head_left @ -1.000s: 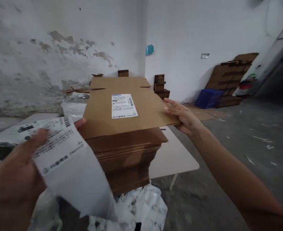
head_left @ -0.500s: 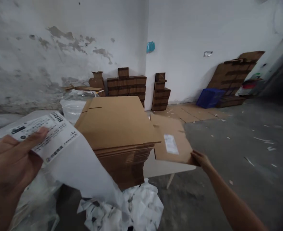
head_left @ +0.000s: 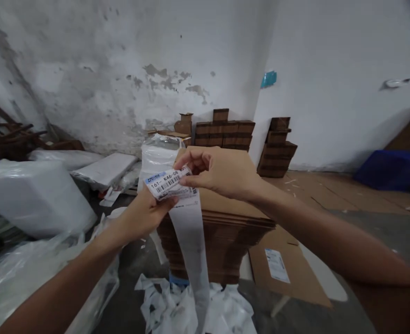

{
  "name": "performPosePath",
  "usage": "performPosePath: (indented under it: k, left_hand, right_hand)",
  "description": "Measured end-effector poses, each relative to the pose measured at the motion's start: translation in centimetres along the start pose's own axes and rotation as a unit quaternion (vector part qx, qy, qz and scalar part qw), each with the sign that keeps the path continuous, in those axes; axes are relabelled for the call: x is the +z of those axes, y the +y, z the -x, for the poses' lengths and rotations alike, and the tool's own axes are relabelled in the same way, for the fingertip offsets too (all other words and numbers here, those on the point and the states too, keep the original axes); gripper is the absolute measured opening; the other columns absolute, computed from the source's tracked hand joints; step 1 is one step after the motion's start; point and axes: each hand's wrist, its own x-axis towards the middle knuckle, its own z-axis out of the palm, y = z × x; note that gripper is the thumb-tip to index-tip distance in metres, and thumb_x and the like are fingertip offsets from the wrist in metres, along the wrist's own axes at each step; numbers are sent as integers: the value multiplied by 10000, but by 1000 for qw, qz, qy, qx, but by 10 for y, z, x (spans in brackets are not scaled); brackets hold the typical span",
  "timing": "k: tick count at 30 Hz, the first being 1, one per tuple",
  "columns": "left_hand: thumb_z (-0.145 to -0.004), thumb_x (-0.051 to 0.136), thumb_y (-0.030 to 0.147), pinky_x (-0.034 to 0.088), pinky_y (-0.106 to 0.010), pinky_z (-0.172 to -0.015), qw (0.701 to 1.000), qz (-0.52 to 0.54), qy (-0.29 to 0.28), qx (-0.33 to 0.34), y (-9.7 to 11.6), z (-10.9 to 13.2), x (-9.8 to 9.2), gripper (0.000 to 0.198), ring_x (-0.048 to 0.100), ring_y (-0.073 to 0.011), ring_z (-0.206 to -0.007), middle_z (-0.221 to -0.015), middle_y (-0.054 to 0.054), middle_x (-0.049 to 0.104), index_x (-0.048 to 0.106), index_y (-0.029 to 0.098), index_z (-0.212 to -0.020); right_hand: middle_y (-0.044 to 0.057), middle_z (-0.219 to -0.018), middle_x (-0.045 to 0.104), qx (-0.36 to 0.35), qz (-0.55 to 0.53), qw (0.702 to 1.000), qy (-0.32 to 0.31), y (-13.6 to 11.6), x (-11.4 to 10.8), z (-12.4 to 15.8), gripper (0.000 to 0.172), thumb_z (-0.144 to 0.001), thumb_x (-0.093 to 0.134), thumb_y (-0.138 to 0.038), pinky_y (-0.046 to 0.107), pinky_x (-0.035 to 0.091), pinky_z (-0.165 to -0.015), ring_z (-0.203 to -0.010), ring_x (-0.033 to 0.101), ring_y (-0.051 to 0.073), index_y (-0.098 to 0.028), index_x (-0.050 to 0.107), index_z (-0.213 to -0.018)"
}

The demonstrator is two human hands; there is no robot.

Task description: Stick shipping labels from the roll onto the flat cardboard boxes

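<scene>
My left hand (head_left: 145, 215) holds a strip of white label paper (head_left: 191, 232) that hangs down toward the floor. At its top sits a printed shipping label (head_left: 168, 182) with a barcode. My right hand (head_left: 218, 170) pinches the upper right corner of that label with thumb and fingers. Both hands are in front of a tall stack of flat brown cardboard boxes (head_left: 225, 227). A flat cardboard box with a label stuck on it (head_left: 281, 269) lies to the right of the stack, lower down.
Crumpled white backing paper (head_left: 194, 308) lies on the floor below the stack. White plastic-wrapped bundles (head_left: 34, 197) fill the left. Stacked brown cartons (head_left: 225, 132) stand against the far wall, a blue crate (head_left: 393, 169) at the right.
My right hand let go of the labelled flat box, which now lies right of the stack, and came back to the label strip. My left hand moved the strip in front of the stack. The view turned left.
</scene>
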Motion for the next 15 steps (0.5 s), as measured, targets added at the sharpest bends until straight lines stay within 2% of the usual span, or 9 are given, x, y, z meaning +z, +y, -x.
performPosePath:
  k: [2,4,6,8,11,13,15]
  left_hand:
    - [-675,815,296,524,-344,-978,989,123,-16,-86,3,3,-14,369,661,-296,-1108,-1038,-101,765,745,137,-1000]
    - [-865,582,489,593,-348,-778,957,243,-2,-160,6,4,-27,452,713,-297,-962,-988,-142,769,719,96,-1040]
    - [-970,372,392,587,-310,-640,930,296,64,-207,9,0,-32,463,732,-252,-782,-868,-146,771,706,71,-981]
    - [-959,358,200,559,-264,-565,918,301,115,-230,11,-5,-29,368,708,-200,-637,-766,-128,758,694,60,-902]
    - [-919,402,117,531,-249,-495,914,299,129,-242,9,-14,-21,303,652,-174,-510,-644,-110,714,668,59,-786]
    - [-915,414,111,524,-240,-486,914,298,146,-232,4,-22,-24,292,630,-165,-481,-600,-95,687,655,64,-757]
    - [-908,412,90,537,-226,-532,913,301,171,-216,-4,-33,-36,281,641,-159,-509,-613,-93,687,653,68,-764]
  right_hand:
    - [-29,-744,640,13,33,999,28,-10,12,-4,154,-765,688,-170,200,432,-620,-672,587,92,-150,629,-905]
    - [-26,-753,647,21,55,997,56,-5,22,-6,193,-751,678,-128,223,436,-631,-685,587,111,-169,612,-928]
    - [-43,-730,636,12,48,997,53,8,36,-11,334,-744,664,-96,240,444,-639,-691,592,126,-201,597,-1055]
    - [-55,-710,623,-5,24,999,40,22,52,-19,399,-768,629,-83,248,451,-643,-686,590,129,-227,581,-1137]
    - [-28,-775,637,-28,54,997,56,26,66,-21,230,-803,625,-105,264,467,-702,-748,590,132,-217,638,-1004]
    - [1,-854,643,-58,113,989,81,15,57,-14,86,-802,674,-143,285,469,-775,-839,592,148,-203,660,-863]
    - [11,-898,641,-90,139,980,107,3,31,-6,26,-832,678,-204,304,465,-828,-891,593,158,-206,656,-819]
